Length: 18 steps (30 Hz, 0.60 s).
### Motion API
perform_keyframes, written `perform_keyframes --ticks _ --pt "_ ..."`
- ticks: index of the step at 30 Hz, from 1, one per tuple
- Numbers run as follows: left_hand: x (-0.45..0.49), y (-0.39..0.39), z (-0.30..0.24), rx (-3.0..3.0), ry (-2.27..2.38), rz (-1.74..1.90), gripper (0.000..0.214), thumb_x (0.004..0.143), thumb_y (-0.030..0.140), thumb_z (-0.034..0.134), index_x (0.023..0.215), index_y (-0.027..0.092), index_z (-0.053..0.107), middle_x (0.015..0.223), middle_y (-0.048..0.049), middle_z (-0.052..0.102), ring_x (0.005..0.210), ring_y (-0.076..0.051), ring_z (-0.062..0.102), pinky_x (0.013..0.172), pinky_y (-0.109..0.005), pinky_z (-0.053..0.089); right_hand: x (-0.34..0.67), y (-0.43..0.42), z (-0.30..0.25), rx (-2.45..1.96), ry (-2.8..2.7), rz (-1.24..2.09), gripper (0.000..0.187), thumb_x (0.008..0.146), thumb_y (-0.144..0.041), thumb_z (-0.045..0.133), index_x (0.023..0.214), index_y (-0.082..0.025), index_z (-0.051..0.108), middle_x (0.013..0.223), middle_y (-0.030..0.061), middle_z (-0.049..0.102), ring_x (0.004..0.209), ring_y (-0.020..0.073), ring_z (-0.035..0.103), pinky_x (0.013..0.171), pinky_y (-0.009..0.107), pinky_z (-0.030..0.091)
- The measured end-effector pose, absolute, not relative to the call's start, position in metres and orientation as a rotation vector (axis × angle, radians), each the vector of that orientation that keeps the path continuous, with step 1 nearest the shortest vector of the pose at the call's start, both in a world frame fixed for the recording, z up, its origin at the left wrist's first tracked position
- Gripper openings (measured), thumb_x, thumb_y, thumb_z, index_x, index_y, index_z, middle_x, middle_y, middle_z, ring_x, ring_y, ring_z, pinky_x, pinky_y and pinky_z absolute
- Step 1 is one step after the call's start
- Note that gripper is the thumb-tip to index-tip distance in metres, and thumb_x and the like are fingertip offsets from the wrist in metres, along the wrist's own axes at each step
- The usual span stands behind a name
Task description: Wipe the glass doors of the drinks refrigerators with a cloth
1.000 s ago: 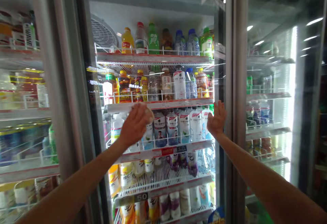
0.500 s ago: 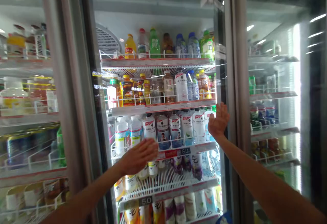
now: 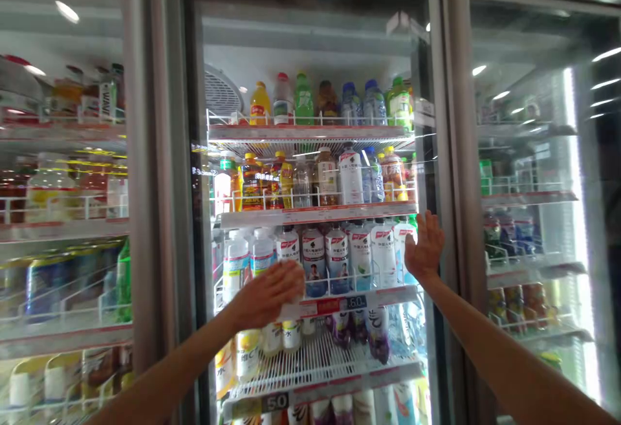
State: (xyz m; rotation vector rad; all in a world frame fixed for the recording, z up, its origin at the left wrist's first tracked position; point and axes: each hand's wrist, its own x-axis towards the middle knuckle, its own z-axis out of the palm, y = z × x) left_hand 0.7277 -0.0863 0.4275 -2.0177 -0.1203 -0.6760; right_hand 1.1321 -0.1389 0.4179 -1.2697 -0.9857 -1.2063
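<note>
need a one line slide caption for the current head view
Left hand and right hand raised before a glass refrigerator door, bottled drinks lining the shelves behind it.

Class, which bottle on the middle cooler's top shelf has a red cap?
The bottle directly between the yellow bottle and a green bottle; its cap alone shows red.

The door (image 3: 315,37) is tall, of clear glass, with a grey metal frame (image 3: 439,63). It stands upright and looks closed before the shelves (image 3: 315,132); small light reflections (image 3: 400,24) lie on its glass.
</note>
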Motion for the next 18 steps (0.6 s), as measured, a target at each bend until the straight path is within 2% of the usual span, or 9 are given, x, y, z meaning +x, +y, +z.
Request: perform_keyframes --ticks 3,5,7,10,12,16,18 --pt "0.723 -0.079 0.467 -1.818 -0.432 -1.086 0.06 0.08 0.013 0.045 0.137 0.022 0.031 0.151 -0.0074 0.023 0.141 -0.026 0.007 0.112 -0.051 0.025 1.132 -0.139 0.418 -1.268 -0.98 -1.208 0.057 0.089 -0.031 0.035 0.144 -0.018 0.026 0.147 0.0146 0.032 0.137 0.0292 0.025 0.106 0.054 0.026" --pt "0.735 -0.079 0.468 -1.793 -0.479 -1.175 0.061 0.079 0.013 0.046 0.138 0.021 0.03 0.152 -0.0094 0.02 0.141 -0.028 0.006 0.112 -0.054 0.024 1.132 -0.139 0.419 -1.274 -0.978 -1.206 0.057 0.089 -0.031 0.035 0.143 -0.018 0.027 0.147 0.0143 0.032 0.137 0.0289 0.025 0.106 0.054 0.025" --pt "0.756 -0.084 0.441 -1.933 -0.333 -0.984 0.058 0.078 0.013 0.045 0.135 0.02 0.036 0.15 -0.0086 0.027 0.141 -0.027 0.009 0.112 -0.052 0.025 1.132 -0.138 0.419 -1.28 -0.974 -1.206 0.056 0.088 -0.031 0.035 0.143 -0.019 0.028 0.147 0.0135 0.032 0.137 0.0288 0.025 0.107 0.054 0.025" --pt "0.782 -0.092 0.399 -2.117 0.013 -0.538 0.051 0.079 0.02 0.049 0.129 0.021 0.043 0.146 -0.0026 0.036 0.141 -0.021 0.016 0.115 -0.042 0.024 1.133 -0.138 0.419 -1.273 -0.97 -1.205 0.057 0.088 -0.031 0.035 0.143 -0.019 0.028 0.147 0.0134 0.032 0.137 0.0292 0.025 0.107 0.054 0.024" --pt "0.785 -0.091 0.405 -2.119 0.057 -0.498 0.052 0.079 0.024 0.051 0.13 0.021 0.042 0.146 -0.0019 0.036 0.141 -0.02 0.013 0.115 -0.04 0.023 1.133 -0.138 0.418 -1.272 -0.976 -1.2 0.057 0.089 -0.031 0.035 0.143 -0.019 0.027 0.147 0.0139 0.032 0.137 0.0294 0.024 0.107 0.054 0.024" --pt "0.782 -0.082 0.466 -1.9 -0.369 -1.065 0.055 0.081 0.02 0.048 0.135 0.018 0.035 0.151 -0.0088 0.024 0.142 -0.025 0.001 0.114 -0.048 0.02 1.133 -0.138 0.418 -1.259 -0.985 -1.199 0.057 0.089 -0.031 0.036 0.144 -0.019 0.026 0.147 0.0133 0.031 0.138 0.029 0.024 0.107 0.054 0.023" --pt "0.791 -0.084 0.476 -1.849 -0.433 -1.172 0.056 0.08 0.018 0.048 0.135 0.017 0.035 0.152 -0.0099 0.02 0.141 -0.027 -0.001 0.114 -0.05 0.017 1.133 -0.138 0.418 -1.253 -0.989 -1.193 0.057 0.089 -0.03 0.035 0.144 -0.021 0.024 0.148 0.0124 0.03 0.138 0.0287 0.024 0.107 0.054 0.024"
